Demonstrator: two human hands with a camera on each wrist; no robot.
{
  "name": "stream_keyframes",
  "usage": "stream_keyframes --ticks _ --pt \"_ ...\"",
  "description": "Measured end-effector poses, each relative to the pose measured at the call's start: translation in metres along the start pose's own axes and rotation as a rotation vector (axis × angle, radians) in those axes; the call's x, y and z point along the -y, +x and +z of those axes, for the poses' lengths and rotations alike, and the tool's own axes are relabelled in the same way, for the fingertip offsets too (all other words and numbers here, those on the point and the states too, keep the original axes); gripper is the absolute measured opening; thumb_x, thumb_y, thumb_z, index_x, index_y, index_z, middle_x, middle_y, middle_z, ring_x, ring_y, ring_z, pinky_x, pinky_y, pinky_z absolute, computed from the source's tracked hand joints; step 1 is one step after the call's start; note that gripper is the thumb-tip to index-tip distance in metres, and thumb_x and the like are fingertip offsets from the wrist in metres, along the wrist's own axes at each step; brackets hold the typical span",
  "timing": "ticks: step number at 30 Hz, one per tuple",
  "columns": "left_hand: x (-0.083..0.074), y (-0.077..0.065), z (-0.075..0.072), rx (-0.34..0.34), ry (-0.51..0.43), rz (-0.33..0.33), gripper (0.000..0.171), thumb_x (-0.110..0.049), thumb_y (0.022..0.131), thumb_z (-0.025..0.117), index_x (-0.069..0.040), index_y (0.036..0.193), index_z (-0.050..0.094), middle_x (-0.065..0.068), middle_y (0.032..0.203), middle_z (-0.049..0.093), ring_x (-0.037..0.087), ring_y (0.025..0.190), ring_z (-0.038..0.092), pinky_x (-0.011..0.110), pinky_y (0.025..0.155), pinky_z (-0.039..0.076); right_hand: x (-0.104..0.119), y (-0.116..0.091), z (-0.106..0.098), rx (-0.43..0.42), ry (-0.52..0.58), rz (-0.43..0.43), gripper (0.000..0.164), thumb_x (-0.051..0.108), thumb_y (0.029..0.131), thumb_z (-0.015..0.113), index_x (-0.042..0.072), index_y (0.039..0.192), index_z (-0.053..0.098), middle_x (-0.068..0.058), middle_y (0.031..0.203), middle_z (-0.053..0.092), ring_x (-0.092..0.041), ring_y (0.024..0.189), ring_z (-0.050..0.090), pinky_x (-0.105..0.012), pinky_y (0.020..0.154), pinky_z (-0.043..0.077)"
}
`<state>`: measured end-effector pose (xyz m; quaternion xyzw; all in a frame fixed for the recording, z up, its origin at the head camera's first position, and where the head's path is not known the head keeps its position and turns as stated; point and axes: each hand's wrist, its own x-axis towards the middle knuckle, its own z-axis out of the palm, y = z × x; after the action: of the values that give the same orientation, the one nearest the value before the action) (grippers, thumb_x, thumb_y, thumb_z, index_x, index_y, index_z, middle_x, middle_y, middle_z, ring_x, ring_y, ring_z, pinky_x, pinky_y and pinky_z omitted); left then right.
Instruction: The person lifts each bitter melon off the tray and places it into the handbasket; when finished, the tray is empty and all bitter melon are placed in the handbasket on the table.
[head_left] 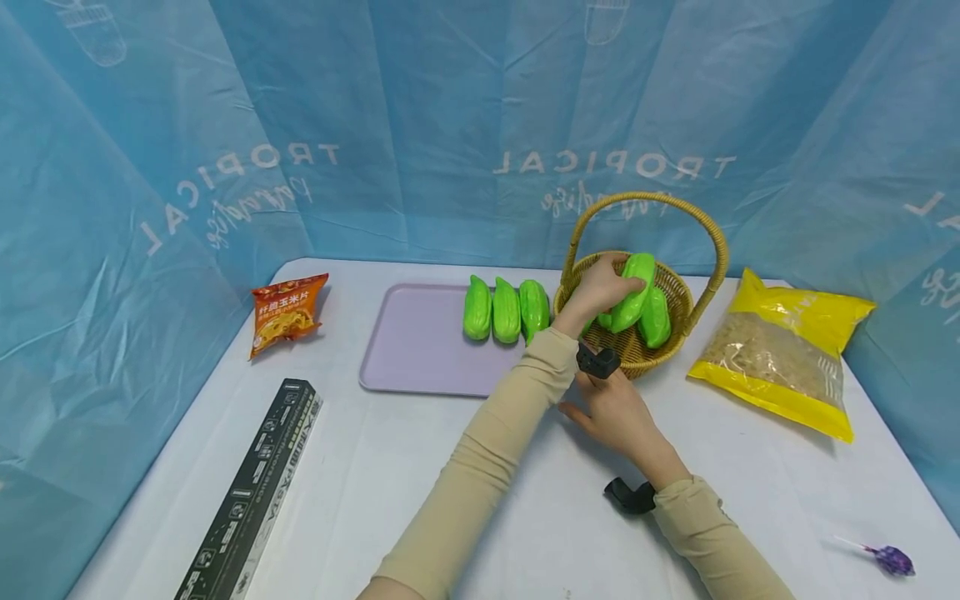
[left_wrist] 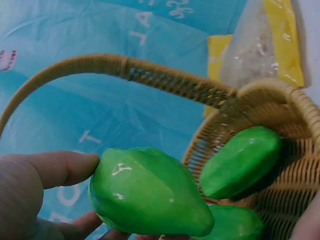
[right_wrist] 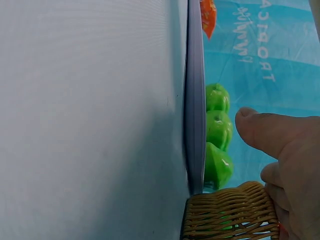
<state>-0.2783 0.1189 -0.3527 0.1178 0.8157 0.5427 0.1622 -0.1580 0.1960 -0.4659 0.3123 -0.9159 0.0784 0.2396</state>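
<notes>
My left hand (head_left: 603, 287) pinches a glossy green ridged gourd (left_wrist: 145, 192) between thumb and fingers over the wicker basket (head_left: 678, 292). In the left wrist view, more green gourds (left_wrist: 242, 162) lie inside, beneath the held one. My right hand (head_left: 618, 412) is at the basket's near side; its fingers curl at the woven rim while the thumb (right_wrist: 262, 127) points away, off the basket. My left wrist's black camera partly hides those fingers in the head view. Three similar gourds (head_left: 506, 311) lie side by side on the right part of a lilac tray (head_left: 420, 333).
A yellow bag (head_left: 787, 350) stands right of the basket, whose tall arched handle (head_left: 652, 197) rises above it. An orange snack bag (head_left: 287, 312) and a long black box (head_left: 251, 483) are at left. A purple lollipop (head_left: 892, 560) lies near right. Blue cloth (head_left: 450, 125) surrounds the table.
</notes>
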Motion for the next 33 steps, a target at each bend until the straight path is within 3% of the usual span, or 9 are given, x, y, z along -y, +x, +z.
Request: stream_keyframes --ticks 3,4,10,13,16,20,25,33 --pt "0.002 -0.001 0.007 -0.020 0.034 -0.004 0.058 -0.025 0.094 0.063 -0.013 0.147 0.040 0.008 0.138 0.054 0.014 0.097 0.060 0.026 0.068 0.049 0.000 -0.001 0.000 -0.006 -0.009 -0.001 0.062 0.031 0.072 0.085 -0.001 0.122 0.063 -0.018 0.121 0.063 -0.035 0.103 0.063 -0.048 0.092 0.050" --pt "0.003 -0.001 0.009 -0.024 0.045 -0.004 0.058 -0.025 0.094 0.064 -0.013 0.146 0.041 0.009 0.137 0.054 0.015 0.099 0.059 0.026 0.069 0.048 0.001 -0.001 0.000 -0.005 -0.012 0.001 0.064 0.031 0.073 0.085 0.000 0.124 0.062 -0.019 0.121 0.064 -0.036 0.104 0.063 -0.049 0.092 0.050" --pt "0.008 -0.001 0.014 -0.010 0.019 -0.017 0.054 -0.020 0.095 0.063 -0.013 0.145 0.042 0.010 0.136 0.055 0.011 0.067 0.046 0.029 0.061 0.042 0.001 -0.001 -0.001 -0.010 0.002 0.014 0.065 0.029 0.073 0.084 0.000 0.127 0.061 -0.027 0.128 0.056 -0.039 0.117 0.055 -0.049 0.098 0.047" --pt "0.011 -0.002 0.012 -0.006 -0.012 -0.002 0.050 -0.018 0.096 0.062 -0.013 0.143 0.046 0.012 0.137 0.054 0.010 0.075 0.052 0.029 0.066 0.046 0.000 0.000 -0.001 -0.008 0.022 0.024 0.064 0.027 0.073 0.084 -0.003 0.125 0.062 -0.030 0.136 0.049 -0.040 0.122 0.052 -0.049 0.102 0.045" --pt "0.012 -0.002 0.008 -0.023 -0.027 0.015 0.045 -0.018 0.095 0.062 -0.013 0.139 0.051 0.013 0.134 0.056 0.018 0.091 0.059 0.032 0.072 0.049 0.000 0.001 -0.001 0.004 0.038 0.029 0.062 0.028 0.073 0.084 -0.002 0.124 0.064 -0.028 0.139 0.048 -0.040 0.125 0.050 -0.049 0.104 0.043" --pt "0.013 -0.001 0.001 -0.044 -0.048 0.019 0.044 -0.018 0.095 0.063 -0.012 0.137 0.053 0.011 0.132 0.057 0.025 0.114 0.058 0.032 0.081 0.051 0.000 0.003 -0.002 0.039 0.049 0.039 0.064 0.030 0.076 0.083 -0.003 0.126 0.062 -0.024 0.143 0.048 -0.036 0.133 0.045 -0.046 0.111 0.036" --pt "0.010 -0.005 -0.011 -0.054 -0.095 0.025 0.048 -0.021 0.096 0.061 -0.014 0.142 0.049 0.009 0.134 0.057 0.025 0.118 0.057 0.034 0.087 0.051 0.001 0.003 -0.003 0.073 0.047 0.049 0.070 0.033 0.079 0.080 -0.002 0.135 0.055 -0.022 0.149 0.043 -0.034 0.138 0.040 -0.045 0.115 0.030" --pt "0.005 -0.018 -0.039 -0.130 -0.194 0.113 0.042 -0.022 0.099 0.056 -0.015 0.140 0.050 0.009 0.135 0.056 0.024 0.123 0.054 0.037 0.094 0.049 0.003 0.006 -0.008 0.164 0.028 0.103 0.079 0.038 0.084 0.075 0.000 0.145 0.041 -0.023 0.148 0.043 -0.037 0.140 0.038 -0.050 0.118 0.027"
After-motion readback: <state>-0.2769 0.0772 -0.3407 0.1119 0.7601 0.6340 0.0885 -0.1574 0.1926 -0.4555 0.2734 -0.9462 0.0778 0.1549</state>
